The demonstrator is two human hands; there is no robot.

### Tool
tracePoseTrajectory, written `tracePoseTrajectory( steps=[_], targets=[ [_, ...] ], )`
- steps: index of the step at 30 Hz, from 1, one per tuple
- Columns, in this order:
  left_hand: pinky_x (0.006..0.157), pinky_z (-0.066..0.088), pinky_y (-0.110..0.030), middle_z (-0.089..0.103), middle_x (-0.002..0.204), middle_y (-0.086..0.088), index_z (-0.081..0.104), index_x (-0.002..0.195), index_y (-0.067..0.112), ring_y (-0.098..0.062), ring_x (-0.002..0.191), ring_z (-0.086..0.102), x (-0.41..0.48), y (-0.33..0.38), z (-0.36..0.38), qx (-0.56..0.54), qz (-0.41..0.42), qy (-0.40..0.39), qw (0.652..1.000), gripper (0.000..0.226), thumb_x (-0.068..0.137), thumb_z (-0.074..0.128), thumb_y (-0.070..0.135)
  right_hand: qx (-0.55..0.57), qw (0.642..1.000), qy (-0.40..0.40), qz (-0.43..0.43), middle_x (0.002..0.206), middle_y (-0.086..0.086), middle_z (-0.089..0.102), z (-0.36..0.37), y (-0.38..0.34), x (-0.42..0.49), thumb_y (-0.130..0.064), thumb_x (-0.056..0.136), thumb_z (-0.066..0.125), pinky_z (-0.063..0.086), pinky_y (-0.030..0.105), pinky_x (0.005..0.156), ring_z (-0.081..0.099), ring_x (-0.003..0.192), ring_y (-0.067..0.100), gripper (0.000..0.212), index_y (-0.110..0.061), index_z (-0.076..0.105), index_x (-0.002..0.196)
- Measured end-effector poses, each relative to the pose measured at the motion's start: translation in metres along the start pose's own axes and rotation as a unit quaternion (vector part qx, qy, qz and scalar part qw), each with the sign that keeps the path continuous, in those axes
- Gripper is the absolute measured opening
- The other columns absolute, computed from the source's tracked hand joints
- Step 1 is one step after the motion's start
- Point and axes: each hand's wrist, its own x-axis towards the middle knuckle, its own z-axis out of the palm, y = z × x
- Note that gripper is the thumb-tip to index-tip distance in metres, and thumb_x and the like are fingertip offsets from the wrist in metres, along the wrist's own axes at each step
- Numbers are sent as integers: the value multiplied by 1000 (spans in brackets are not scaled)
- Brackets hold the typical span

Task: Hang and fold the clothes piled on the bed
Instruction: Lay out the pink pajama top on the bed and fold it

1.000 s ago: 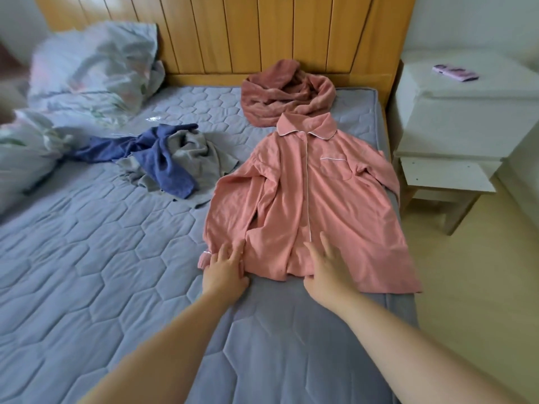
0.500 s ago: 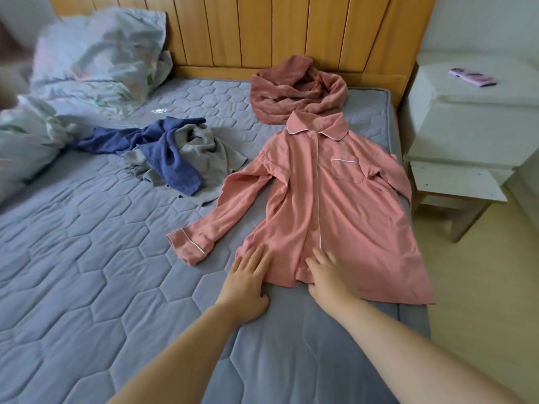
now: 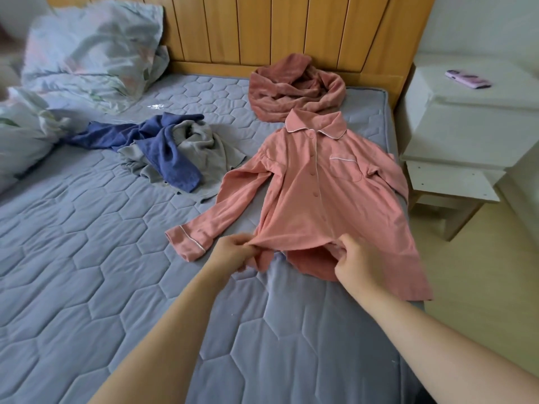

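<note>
Across the bed (image 3: 87, 258) lies a pink shirt (image 3: 329, 193); left hand (image 3: 233, 253) and right hand (image 3: 354, 262) pinch its near hem, lifted; folding looks begun; next, carry the hem far toward the collar.

Wooden plank headboard (image 3: 291, 27) across the far side, orange-toned, vertical boards. Rumpled pale bedding with a faint floral print (image 3: 87, 51) heaped at upper left, against the headboard's left end. Small scrap of clear plastic (image 3: 157, 106) lying just beside the bedding's lower edge. White nightstand (image 3: 466, 123) at right, close to the headboard's end, with an open shelf below its top block. Pink phone (image 3: 468, 79) lying flat on the nightstand top. Pale wood floor (image 3: 481, 287) at lower right.
</note>
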Motion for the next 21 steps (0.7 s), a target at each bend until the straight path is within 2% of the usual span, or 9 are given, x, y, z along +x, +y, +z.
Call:
tracePoseTrajectory(
  steps=[2, 4, 6, 10, 12, 14, 16, 18, 21],
  targets=[
    [67, 46, -21, 58, 78, 5, 71, 101, 18, -7, 73, 58, -5, -18, -2, 184, 91, 83, 975, 38, 73, 59, -4, -172, 975, -112, -80, 97, 3, 59, -3, 0, -5, -3, 74, 52, 41, 33, 78, 54, 96, 26, 23, -13, 58, 93],
    [89, 45, -30, 52, 107, -1, 58, 127, 19, -21, 105, 54, -9, -38, 4, 209, 97, 79, 970, 58, 71, 66, 4, -242, 951, -176, -78, 113, 1, 55, 1, 3, -10, -7, 81, 51, 38, 30, 87, 49, 107, 22, 34, -15, 54, 114],
    [96, 41, -33, 48, 123, -5, 44, 140, 19, -24, 118, 45, -10, -48, 15, 198, 46, 61, 977, 74, 72, 74, 19, -253, 947, -186, -60, 127, 1, 47, 10, 3, -13, -12, 84, 53, 39, 30, 90, 46, 114, 21, 48, -18, 42, 131],
    [84, 42, -26, 62, 117, -4, 58, 125, 17, -18, 104, 56, -3, -38, 31, 68, 35, 104, 992, 45, 81, 59, 8, -254, 947, -181, -79, 140, 4, 36, 28, -10, -12, -15, 84, 58, 38, 34, 95, 40, 123, 26, 51, -21, 42, 132],
    [78, 47, -27, 68, 101, -4, 66, 106, 19, -22, 94, 63, -3, -30, 29, -48, 24, 152, 987, 39, 80, 49, -5, -266, 945, -170, -91, 128, 5, 48, 30, -17, -8, -8, 87, 50, 39, 34, 92, 47, 116, 26, 34, -17, 54, 120],
    [76, 49, -30, 66, 93, -6, 65, 104, 20, -26, 87, 63, -5, -29, 19, -102, 9, 251, 962, 44, 78, 43, -7, -198, 972, -122, -35, 112, 7, 58, 25, -22, -4, -3, 90, 43, 41, 33, 75, 56, 100, 29, 31, -13, 55, 117],
    [72, 41, -27, 61, 87, -6, 62, 115, 19, -26, 83, 57, -10, -33, 2, -66, 26, 331, 941, 50, 79, 41, -8, -96, 995, -25, -6, 88, 13, 64, 18, -22, -1, -2, 91, 43, 38, 31, 60, 60, 78, 33, 29, -8, 55, 116],
    [73, 36, -26, 61, 89, -5, 61, 119, 18, -26, 85, 56, -12, -45, -15, 11, 55, 343, 938, 54, 78, 41, -11, -71, 997, 14, -39, 74, 15, 62, 13, -20, -1, -2, 88, 49, 37, 33, 53, 58, 65, 34, 22, -3, 58, 108],
    [78, 39, -29, 60, 112, -6, 61, 120, 14, -28, 99, 56, -11, -71, -28, 148, 64, 308, 938, 56, 77, 39, -13, -137, 979, -112, -103, 113, 8, 55, 17, -15, -7, -19, 90, 54, 44, 34, 72, 54, 98, 28, 24, -9, 55, 112]
  ],
)
